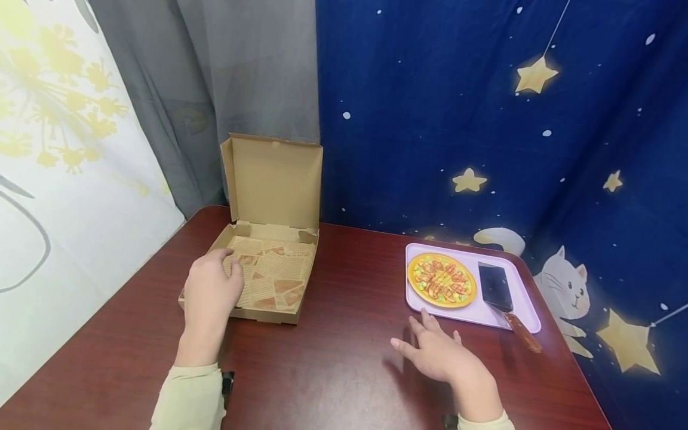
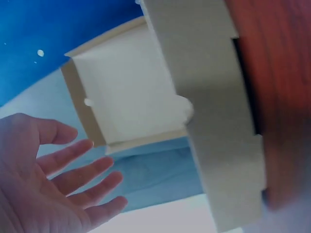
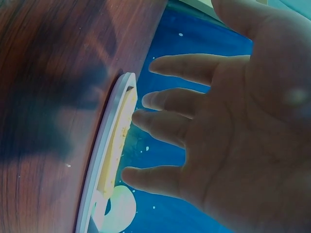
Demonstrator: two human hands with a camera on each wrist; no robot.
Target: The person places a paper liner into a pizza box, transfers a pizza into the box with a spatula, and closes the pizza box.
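Note:
An opened cardboard pizza box (image 1: 269, 313) stands at the left of the table, its lid (image 1: 276, 185) raised and printed paper (image 1: 269, 272) lining its base. My left hand (image 1: 215, 286) hovers by the box's near left side; the left wrist view shows its fingers (image 2: 80, 177) spread and holding nothing. On the right, a pale lilac tray (image 1: 524, 292) carries a toy-like pizza (image 1: 442, 279) with a yellow rim and a server with a dark flat blade (image 1: 495, 288) and brown handle (image 1: 522, 332). Just in front of the tray is my right hand (image 1: 443, 352), empty, with fingers extended.
The dark red wooden table (image 1: 344, 358) spans the space between box and tray. Behind it hang a grey curtain (image 1: 263, 71) and a blue curtain (image 1: 419, 119) with stars. A white patterned cloth (image 1: 70, 239) borders the table's left edge.

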